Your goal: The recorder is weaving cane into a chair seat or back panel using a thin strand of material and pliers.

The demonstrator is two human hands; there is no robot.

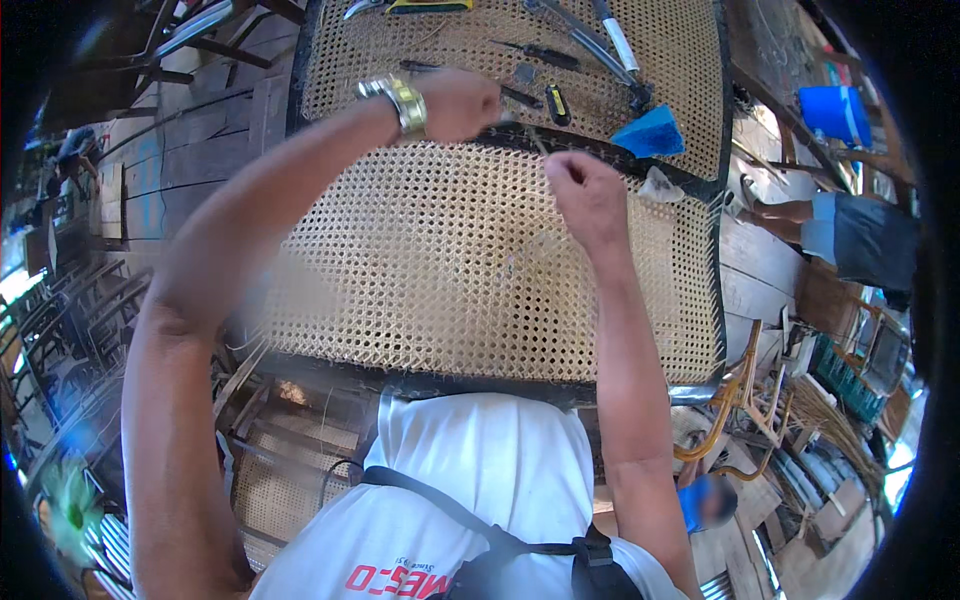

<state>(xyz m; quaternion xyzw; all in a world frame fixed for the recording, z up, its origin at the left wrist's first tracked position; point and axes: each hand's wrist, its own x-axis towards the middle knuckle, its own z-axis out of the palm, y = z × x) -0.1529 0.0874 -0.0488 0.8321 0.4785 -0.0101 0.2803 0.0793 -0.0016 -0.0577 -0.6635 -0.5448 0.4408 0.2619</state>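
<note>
A woven cane panel (pixel 440 280) in a black frame lies in front of me. My left hand (pixel 455 105), with a gold watch (pixel 408 105) on its wrist, is closed above the dark crossbar at the panel's far side; what its fingers hold is hidden. To its right, my right hand (pixel 590 195) is closed in a pinch over the weave. A thin pale strip (pixel 540 143) runs from its fingertips toward the left hand. Close by lie a blue wedge-shaped piece (pixel 650 133), a small black-and-yellow tool (pixel 558 105) and a dark-handled pointed tool (pixel 548 55).
Long-handled metal tools (pixel 590 45) rest on the far cane section. A crumpled clear plastic piece (pixel 660 187) sits at the panel's right. Stacked chair frames (pixel 95 320) fill the left side. Bent wooden pieces (pixel 735 400) stand at right, and other people are nearby.
</note>
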